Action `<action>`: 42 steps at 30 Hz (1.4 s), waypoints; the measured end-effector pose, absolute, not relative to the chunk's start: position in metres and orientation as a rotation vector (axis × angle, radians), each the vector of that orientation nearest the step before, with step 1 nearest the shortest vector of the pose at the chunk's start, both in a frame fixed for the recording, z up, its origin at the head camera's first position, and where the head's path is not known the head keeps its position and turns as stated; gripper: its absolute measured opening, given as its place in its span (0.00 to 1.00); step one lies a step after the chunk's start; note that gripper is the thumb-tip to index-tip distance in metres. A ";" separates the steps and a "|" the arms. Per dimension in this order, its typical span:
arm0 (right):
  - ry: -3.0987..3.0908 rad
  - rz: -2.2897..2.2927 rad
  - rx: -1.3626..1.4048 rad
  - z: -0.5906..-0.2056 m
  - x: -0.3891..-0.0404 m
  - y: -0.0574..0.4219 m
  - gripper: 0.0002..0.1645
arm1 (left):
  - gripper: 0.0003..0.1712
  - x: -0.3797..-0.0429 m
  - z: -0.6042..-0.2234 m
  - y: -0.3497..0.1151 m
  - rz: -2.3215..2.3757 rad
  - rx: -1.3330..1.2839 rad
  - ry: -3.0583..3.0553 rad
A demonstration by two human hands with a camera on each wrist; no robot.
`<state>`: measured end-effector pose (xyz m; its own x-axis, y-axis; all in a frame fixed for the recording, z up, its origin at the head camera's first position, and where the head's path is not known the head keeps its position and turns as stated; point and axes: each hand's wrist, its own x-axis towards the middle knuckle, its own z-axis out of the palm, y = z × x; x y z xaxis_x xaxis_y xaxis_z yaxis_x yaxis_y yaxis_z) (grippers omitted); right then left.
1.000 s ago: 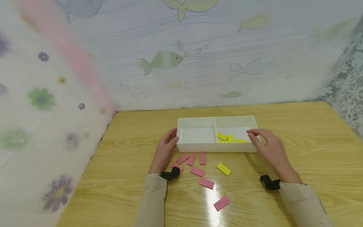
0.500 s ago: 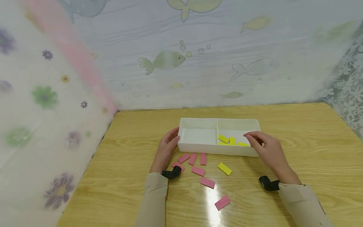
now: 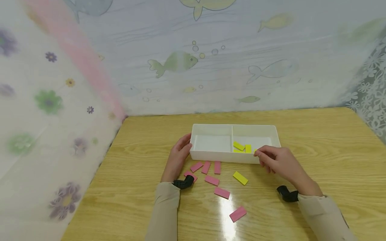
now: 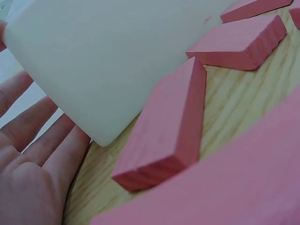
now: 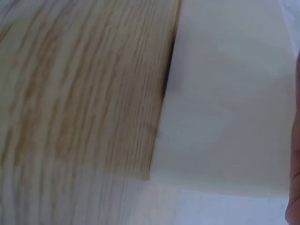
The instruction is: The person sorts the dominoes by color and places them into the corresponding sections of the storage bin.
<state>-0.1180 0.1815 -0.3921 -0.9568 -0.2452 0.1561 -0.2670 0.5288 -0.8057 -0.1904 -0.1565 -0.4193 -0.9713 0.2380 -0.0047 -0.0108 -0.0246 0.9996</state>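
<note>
A white box [image 3: 211,155] with two compartments stands on the table. My left hand [image 3: 176,159] rests against its left end; in the left wrist view its fingers [image 4: 44,145] reach fairly straight to the end wall. At the front rim of the right compartment is my right hand [image 3: 280,162], fingers loosely bent, thumb and index close together. No held piece shows. Yellow blocks [image 3: 239,146] lie in the right compartment, one partly hidden by the right hand. Another yellow block [image 3: 240,178] lies on the table in front. Several pink blocks [image 3: 221,192] lie there too.
The wooden table [image 3: 144,150] runs back to a fish-patterned curtain [image 3: 181,83]. A flowered curtain [image 3: 60,134] hangs at the left. One pink block [image 3: 190,175] lies partly under the left wrist camera [image 3: 184,182].
My right hand has moved from above the right compartment toward me and slightly left, down to the front rim. The left hand stays at the box's end. The view has shifted slightly.
</note>
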 end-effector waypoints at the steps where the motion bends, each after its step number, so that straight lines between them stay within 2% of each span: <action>1: -2.735 1.444 0.467 -0.393 -0.118 0.181 0.11 | 0.30 -0.189 -0.417 -0.156 2.113 0.248 2.069; 9: -2.798 1.364 0.522 -0.394 -0.121 0.181 0.10 | 0.26 -0.191 -0.415 -0.154 2.127 0.285 2.055; 21: -2.913 1.160 0.553 -0.395 -0.124 0.176 0.18 | 0.26 -0.200 -0.431 -0.156 2.142 0.261 2.072; 25: -2.888 1.152 0.691 -0.401 -0.127 0.172 0.17 | 0.25 -0.199 -0.430 -0.155 2.141 0.255 2.073; 30: -2.942 1.191 0.848 -0.409 -0.126 0.165 0.20 | 0.25 -0.199 -0.430 -0.155 2.126 0.239 2.079; 42: -3.077 1.201 0.878 -0.409 -0.119 0.153 0.28 | 0.27 -0.198 -0.431 -0.157 2.140 0.241 2.057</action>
<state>-0.1193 0.1527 -0.4090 -0.8327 -0.5495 -0.0680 -0.3581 0.6281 -0.6908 -0.1981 -0.1569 -0.4308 -0.9737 0.2279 0.0030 -0.0060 -0.0387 0.9992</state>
